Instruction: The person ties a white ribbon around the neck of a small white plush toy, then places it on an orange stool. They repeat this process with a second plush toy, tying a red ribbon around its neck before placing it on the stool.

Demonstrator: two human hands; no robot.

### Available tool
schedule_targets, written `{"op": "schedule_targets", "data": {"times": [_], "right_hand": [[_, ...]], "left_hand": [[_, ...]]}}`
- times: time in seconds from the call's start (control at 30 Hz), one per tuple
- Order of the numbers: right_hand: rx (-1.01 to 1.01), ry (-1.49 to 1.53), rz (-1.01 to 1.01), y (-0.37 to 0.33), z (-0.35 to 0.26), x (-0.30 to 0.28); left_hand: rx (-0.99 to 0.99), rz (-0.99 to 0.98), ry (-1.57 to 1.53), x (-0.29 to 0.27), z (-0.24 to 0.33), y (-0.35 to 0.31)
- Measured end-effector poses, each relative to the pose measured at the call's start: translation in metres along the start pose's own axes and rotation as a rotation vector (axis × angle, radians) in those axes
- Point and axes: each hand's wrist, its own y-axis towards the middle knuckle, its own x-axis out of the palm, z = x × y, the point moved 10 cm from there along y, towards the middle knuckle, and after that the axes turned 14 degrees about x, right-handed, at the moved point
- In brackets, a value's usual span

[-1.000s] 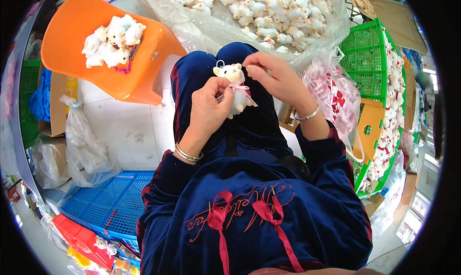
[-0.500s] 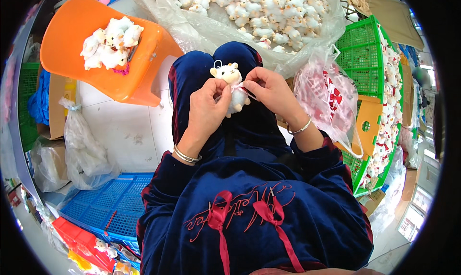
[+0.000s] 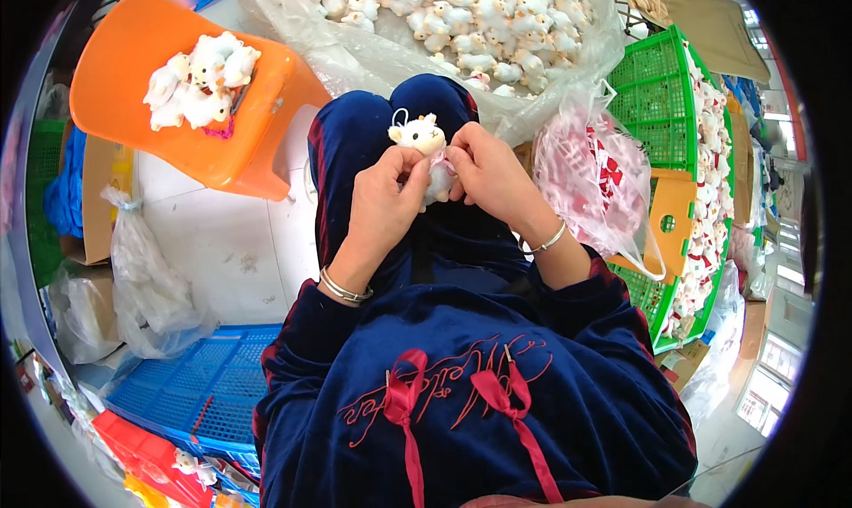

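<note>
Both hands, left hand [image 3: 383, 202] and right hand [image 3: 486, 173], now pinch the small white plush animal toy [image 3: 424, 149] lower over the lap, grip closed at its neck, a clear bag of red bows [image 3: 593, 173] at three o'clock.

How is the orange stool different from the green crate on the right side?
The orange stool is solid plastic, while the green crate is an open grid. The stool carries only a small pile of white plush toys on its seat; the crate holds a long row of many toys. The stool stands at the person's left, the crate at the right, tipped on its side. Both are plastic and hold the same kind of white toy.
</note>
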Motion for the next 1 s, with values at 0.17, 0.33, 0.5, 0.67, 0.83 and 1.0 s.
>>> {"op": "schedule_targets", "data": {"times": [0.17, 0.33, 0.5, 0.67, 0.83, 1.0], "right_hand": [[0.066, 0.209, -0.151, 0.016, 0.024, 0.009], [0.019, 0.221, -0.264, 0.015, 0.020, 0.021], [-0.060, 0.224, -0.237, 0.009, 0.015, 0.021], [-0.163, 0.017, -0.059, -0.001, 0.000, 0.007], [-0.287, -0.083, 0.068, -0.008, -0.011, 0.000], [-0.377, -0.089, 0.162, -0.017, -0.018, -0.006]], "left_hand": [[-0.199, -0.046, -0.149, -0.003, -0.020, -0.004], [-0.135, -0.173, 0.185, -0.022, 0.005, 0.009], [-0.222, -0.209, 0.141, -0.024, -0.005, 0.008], [-0.444, -0.103, -0.207, -0.016, -0.034, 0.001], [-0.482, -0.079, -0.269, -0.014, -0.036, 0.002], [-0.374, -0.107, -0.256, -0.008, -0.031, 0.005]]}}
